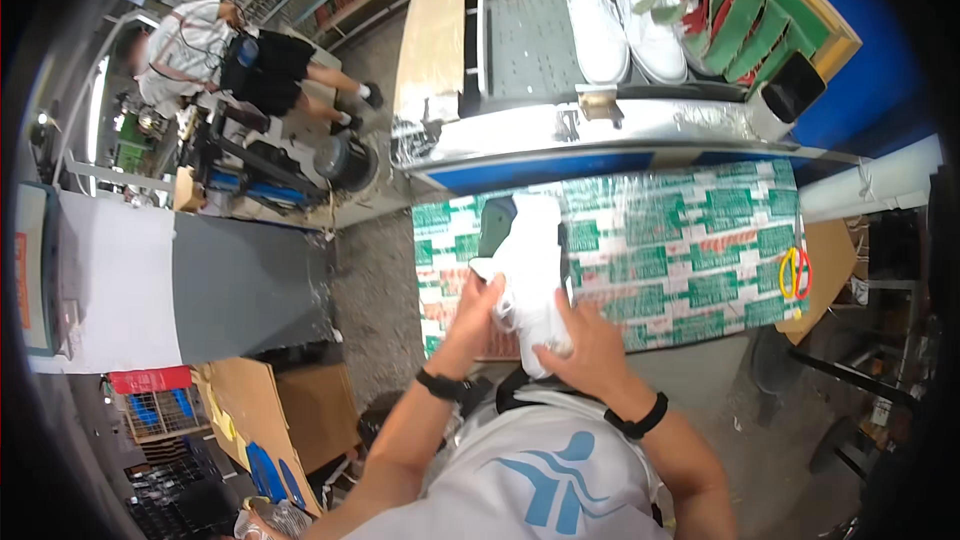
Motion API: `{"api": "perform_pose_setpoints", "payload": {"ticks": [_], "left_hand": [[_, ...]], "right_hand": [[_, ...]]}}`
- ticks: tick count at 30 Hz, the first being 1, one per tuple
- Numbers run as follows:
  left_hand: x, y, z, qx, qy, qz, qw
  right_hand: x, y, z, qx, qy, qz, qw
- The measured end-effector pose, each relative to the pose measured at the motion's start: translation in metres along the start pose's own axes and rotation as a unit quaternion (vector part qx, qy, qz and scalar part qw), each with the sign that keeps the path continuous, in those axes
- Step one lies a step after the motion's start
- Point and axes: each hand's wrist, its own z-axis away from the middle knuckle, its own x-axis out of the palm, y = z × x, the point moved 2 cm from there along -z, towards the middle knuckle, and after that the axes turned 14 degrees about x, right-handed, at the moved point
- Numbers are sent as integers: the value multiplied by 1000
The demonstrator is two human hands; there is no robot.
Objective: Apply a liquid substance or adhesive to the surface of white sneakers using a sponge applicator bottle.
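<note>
head view: both hands, left hand (478, 302) and right hand (590, 340), clamp the white shoe (530, 270) at the table's (700, 240) near edge, mid-handling, steady grip needed next.

A smooth white shoe (530, 270), looking like matt leather or synthetic, is lying on a worktable (690, 250) wrapped in glossy, wrinkled clear plastic over green-and-white printed paper. Behind it, two more white shoes (625, 30) are sitting on a conveyor edged in shiny, reflective metal (600, 135). Yellow and red plastic-handled scissors (794, 272) are resting nearby.
</note>
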Motion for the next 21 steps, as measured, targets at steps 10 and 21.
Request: {"api": "perform_pose_setpoints", "payload": {"ticks": [10, 21], "left_hand": [[10, 132, -85, 257, -1, -367, 894], [-59, 265, -457, 247, -66, -838, 483]], "right_hand": [[-53, 111, -73, -64, 163, 75, 982], [-29, 149, -82, -96, 180, -25, 979]]}}
